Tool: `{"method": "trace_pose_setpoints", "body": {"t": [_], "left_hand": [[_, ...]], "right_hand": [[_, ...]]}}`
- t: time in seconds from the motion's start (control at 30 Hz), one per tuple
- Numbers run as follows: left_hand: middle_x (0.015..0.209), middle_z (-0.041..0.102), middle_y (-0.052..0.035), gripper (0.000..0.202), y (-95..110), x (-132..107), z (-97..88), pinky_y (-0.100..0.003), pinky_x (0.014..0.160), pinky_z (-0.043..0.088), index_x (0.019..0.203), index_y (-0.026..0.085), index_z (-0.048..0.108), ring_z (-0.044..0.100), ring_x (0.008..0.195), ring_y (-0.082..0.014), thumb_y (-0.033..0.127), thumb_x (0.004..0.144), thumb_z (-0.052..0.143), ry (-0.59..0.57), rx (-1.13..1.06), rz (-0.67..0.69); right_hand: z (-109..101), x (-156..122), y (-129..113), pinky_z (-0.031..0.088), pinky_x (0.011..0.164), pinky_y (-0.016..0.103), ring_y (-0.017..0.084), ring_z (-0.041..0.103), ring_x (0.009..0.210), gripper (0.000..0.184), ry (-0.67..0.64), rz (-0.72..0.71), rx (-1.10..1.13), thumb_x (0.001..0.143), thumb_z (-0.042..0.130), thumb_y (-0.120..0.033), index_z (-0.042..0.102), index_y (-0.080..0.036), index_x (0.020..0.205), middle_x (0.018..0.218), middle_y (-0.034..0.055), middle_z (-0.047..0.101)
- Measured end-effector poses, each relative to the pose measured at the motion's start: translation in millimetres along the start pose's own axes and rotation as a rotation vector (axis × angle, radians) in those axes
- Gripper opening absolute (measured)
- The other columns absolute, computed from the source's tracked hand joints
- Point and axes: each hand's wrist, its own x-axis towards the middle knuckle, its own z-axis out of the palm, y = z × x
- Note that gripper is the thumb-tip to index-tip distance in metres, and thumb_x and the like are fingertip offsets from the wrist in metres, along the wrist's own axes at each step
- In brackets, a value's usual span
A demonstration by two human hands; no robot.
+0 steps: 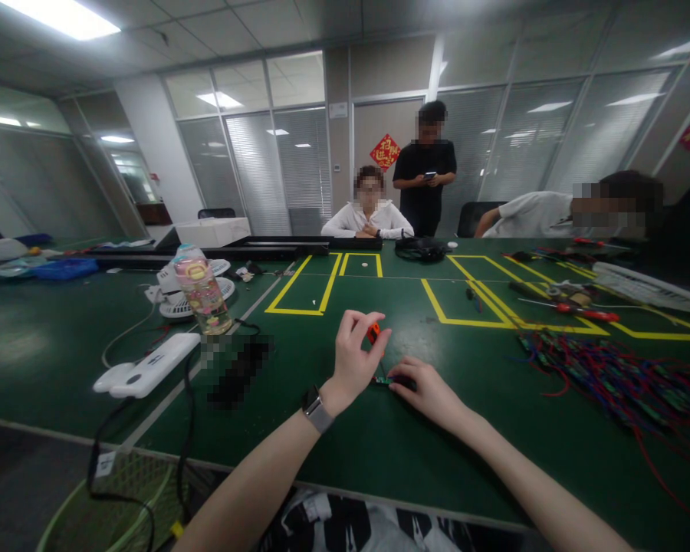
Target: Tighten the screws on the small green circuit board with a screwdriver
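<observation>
Pinches orange tool point(373, 331) in curled L hand point(356, 349) above green board point(382, 380); grips board's right end in nearly closed R hand point(421, 385) on table's point(483, 376) near side, prob. to steady it.

A bottle point(202, 295) stands on the counter point(299, 356), a box point(214, 232) sits farther back, and a basket point(118, 506) shows below the near edge.
</observation>
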Motion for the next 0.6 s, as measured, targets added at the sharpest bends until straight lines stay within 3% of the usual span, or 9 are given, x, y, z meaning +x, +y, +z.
{"method": "trace_pose_setpoints", "body": {"t": [0.17, 0.33, 0.5, 0.6], "left_hand": [[0.099, 0.05, -0.0052, 0.03, 1.6, -1.6, -0.1, -0.028, 0.078, 0.047, 0.126, 0.021, 0.053, 0.053, 0.087, -0.0151, 0.021, 0.098, 0.041, -0.024, -0.026, -0.01], [0.09, 0.048, -0.0027, 0.024, -0.3, -1.4, 0.7, -0.027, 0.074, 0.047, 0.115, 0.02, 0.058, 0.051, 0.081, -0.0149, 0.029, 0.093, 0.055, 0.031, 0.027, 0.003], [0.102, 0.055, -0.007, 0.033, 0.9, -1.3, -0.1, -0.03, 0.082, 0.047, 0.13, 0.02, 0.051, 0.054, 0.093, -0.0168, 0.021, 0.1, 0.038, -0.03, -0.04, 0.012], [0.097, 0.057, -0.0052, 0.029, -0.1, -1.0, 0.2, -0.029, 0.079, 0.047, 0.125, 0.02, 0.055, 0.055, 0.089, -0.0162, 0.021, 0.097, 0.046, -0.004, -0.033, 0.033]], "right_hand": [[0.4, 0.3, 0.9, 0.048, 0.078, 0.032, 0.022, 0.06, 0.089, 0.012, 0.0, -0.005, 0.001, 0.086, 0.062, -0.018, 0.071, -0.018, 0.094, 0.092, 0.0066, 0.063], [2.5, 0.4, 3.1, 0.048, 0.079, 0.032, 0.022, 0.06, 0.088, 0.013, 0.003, -0.002, -0.001, 0.086, 0.061, -0.017, 0.071, -0.018, 0.094, 0.092, 0.0065, 0.063], [3.8, 0.2, 5.5, 0.048, 0.079, 0.031, 0.022, 0.06, 0.089, 0.012, 0.009, -0.019, 0.011, 0.086, 0.061, -0.018, 0.07, -0.018, 0.094, 0.092, 0.0062, 0.063], [3.2, 0.2, 4.7, 0.048, 0.08, 0.031, 0.022, 0.06, 0.089, 0.012, 0.012, -0.014, 0.011, 0.085, 0.062, -0.018, 0.07, -0.018, 0.093, 0.092, 0.0058, 0.063]]}}
